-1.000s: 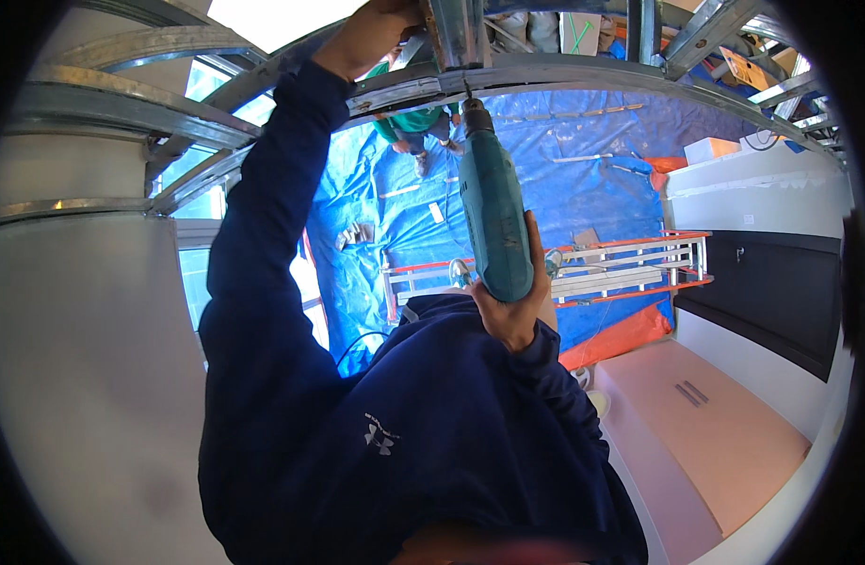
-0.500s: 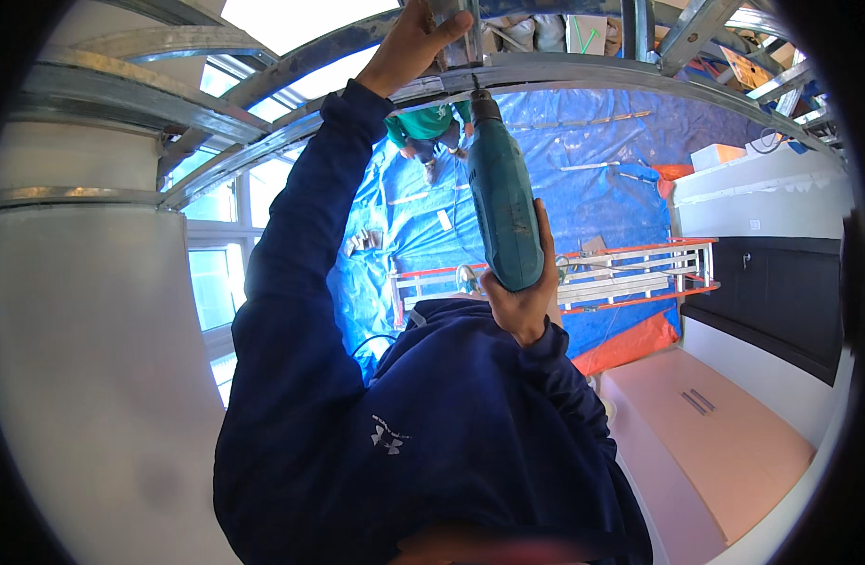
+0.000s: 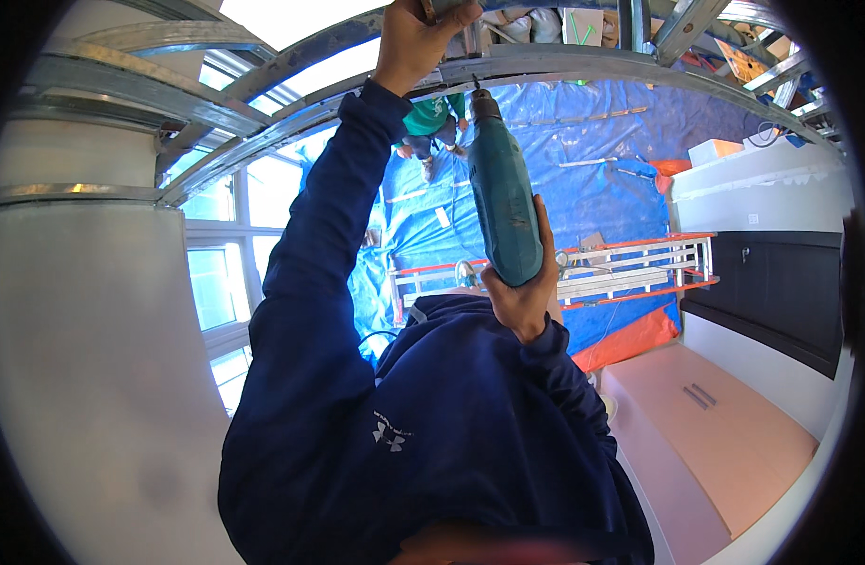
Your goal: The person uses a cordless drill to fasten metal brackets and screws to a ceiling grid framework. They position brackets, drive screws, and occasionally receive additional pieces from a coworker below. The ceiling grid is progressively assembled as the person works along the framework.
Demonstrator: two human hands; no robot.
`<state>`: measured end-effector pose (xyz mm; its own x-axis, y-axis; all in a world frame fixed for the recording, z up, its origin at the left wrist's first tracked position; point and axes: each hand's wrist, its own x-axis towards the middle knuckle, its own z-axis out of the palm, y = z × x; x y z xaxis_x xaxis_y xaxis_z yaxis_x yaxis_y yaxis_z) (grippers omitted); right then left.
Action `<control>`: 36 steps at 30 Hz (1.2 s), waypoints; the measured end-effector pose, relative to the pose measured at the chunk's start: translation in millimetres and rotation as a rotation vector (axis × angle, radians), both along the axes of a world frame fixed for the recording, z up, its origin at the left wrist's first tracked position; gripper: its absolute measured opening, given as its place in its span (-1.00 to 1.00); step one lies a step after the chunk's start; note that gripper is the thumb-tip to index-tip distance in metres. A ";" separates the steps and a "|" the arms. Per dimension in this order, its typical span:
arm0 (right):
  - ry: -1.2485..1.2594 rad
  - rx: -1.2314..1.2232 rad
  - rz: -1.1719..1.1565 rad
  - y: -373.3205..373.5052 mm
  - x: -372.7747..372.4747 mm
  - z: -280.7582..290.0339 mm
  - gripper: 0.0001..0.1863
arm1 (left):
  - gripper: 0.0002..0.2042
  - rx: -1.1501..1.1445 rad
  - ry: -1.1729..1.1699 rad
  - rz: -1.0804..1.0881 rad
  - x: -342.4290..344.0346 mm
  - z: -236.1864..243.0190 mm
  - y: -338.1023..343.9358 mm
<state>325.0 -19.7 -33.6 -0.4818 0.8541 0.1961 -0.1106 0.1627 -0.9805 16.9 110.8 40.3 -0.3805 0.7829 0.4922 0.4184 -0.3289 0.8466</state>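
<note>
A teal power drill (image 3: 504, 198) points up and away from me, with my right hand (image 3: 526, 297) wrapped round the rear of its body. Its bit (image 3: 476, 83) overlaps the near edge of a long metal rail (image 3: 564, 62) overhead; whether they touch I cannot tell. My left hand (image 3: 416, 42) is raised past that rail at the top of the view, thumb and fingers closed round a grey metal piece (image 3: 442, 9). The upper edge of the picture cuts off most of that piece.
Metal framing (image 3: 150, 89) crosses overhead. Below, a person in a green top (image 3: 427, 117) is on the blue tarp (image 3: 583, 207). An orange-railed ladder (image 3: 639, 270) lies across the tarp. To the right are a dark door (image 3: 767, 292) and pinkish panels (image 3: 715, 424); a pale wall (image 3: 84, 358) stands left.
My left hand has moved up and slightly right, carrying the metal piece mostly out of view. The drill has barely moved. The person below has shifted slightly.
</note>
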 end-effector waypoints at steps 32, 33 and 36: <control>-0.033 -0.044 0.001 3.3 18.7 -11.7 0.05 | -0.65 0.121 -0.183 -0.329 -15.3 20.8 -2.3; -0.040 -0.034 0.003 3.7 19.0 -12.0 0.04 | -0.66 0.122 -0.146 -0.317 -14.4 20.1 -0.1; -0.048 -0.009 0.009 4.5 17.9 -13.6 0.04 | -0.65 -0.017 -0.218 -0.340 -23.8 20.5 -4.2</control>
<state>342.9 -15.1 -47.1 -0.4984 0.8512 0.1643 -0.0645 0.1526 -0.9862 -6.9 106.6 60.8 -0.1929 0.8893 0.4147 0.0979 -0.4031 0.9099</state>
